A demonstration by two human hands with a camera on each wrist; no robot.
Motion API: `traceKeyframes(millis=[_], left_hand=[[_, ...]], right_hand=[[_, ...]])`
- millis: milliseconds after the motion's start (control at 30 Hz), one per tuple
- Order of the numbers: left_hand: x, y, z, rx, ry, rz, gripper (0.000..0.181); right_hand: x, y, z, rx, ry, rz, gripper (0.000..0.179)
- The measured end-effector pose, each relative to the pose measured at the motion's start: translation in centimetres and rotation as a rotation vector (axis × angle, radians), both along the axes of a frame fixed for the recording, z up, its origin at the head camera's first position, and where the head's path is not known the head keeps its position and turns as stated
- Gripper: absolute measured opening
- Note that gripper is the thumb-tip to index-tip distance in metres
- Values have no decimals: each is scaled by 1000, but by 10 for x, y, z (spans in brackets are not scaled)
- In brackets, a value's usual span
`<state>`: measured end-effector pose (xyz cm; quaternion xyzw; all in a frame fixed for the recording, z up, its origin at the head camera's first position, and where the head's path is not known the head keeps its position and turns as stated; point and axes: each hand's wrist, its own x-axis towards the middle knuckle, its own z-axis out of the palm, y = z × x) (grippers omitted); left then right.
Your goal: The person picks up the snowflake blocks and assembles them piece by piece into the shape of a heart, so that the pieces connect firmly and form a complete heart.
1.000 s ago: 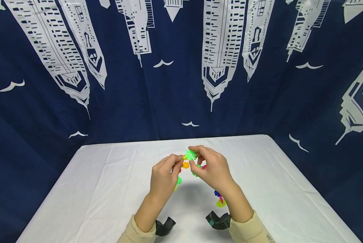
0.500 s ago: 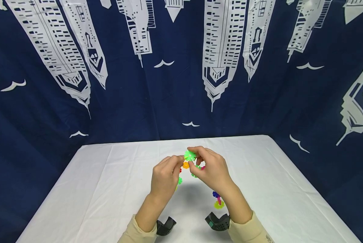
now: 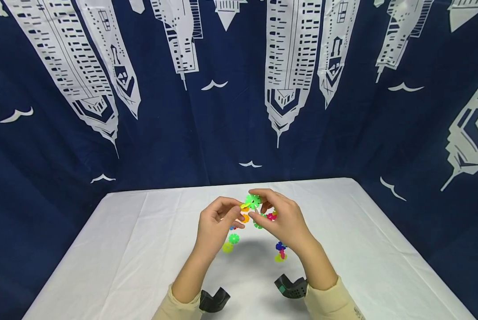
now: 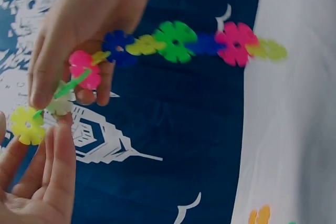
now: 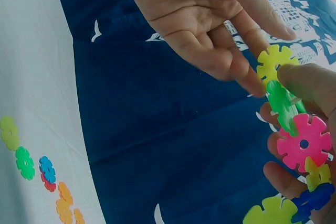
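My right hand (image 3: 280,220) pinches a green snowflake disc (image 3: 252,202) between thumb and index finger. It belongs to a chain of interlocking plastic discs, held above the white table. A yellow disc (image 5: 275,64) sits at the chain's end, right at the right thumb. My left hand (image 3: 220,224) is beside that yellow disc, fingers loosely spread; in the left wrist view its fingertips are at the edge. Beyond the right hand the chain trails off through a pink disc (image 4: 85,70), a blue disc (image 4: 118,48), a green disc (image 4: 175,42) and a second pink disc (image 4: 237,44).
On the white tablecloth (image 3: 143,249) lie a lime disc (image 3: 228,247), a green disc (image 5: 24,162), a blue disc (image 5: 47,170) and several orange discs (image 5: 64,203). A dark blue curtain (image 3: 207,133) with white building prints stands behind the table.
My left hand's fingers have loosened and spread from their pinch at the yellow disc. The chain's hanging end has swung slightly up and left. The right hand keeps its pinch.
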<state>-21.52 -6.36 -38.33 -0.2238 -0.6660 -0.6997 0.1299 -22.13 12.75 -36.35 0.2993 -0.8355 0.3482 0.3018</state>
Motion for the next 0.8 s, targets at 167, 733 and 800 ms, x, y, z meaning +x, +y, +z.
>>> traceKeyframes(millis=[167, 733, 800], left_hand=[[1, -7, 3, 147, -253, -169, 18], [3, -5, 8, 284, -365, -215, 8], [4, -4, 8, 263, -349, -209, 14]], right_hand=[[-1, 0, -2, -1, 0, 27, 55], [-7, 3, -6, -92, -166, 250, 40], [-8, 4, -6, -106, -181, 267, 37]])
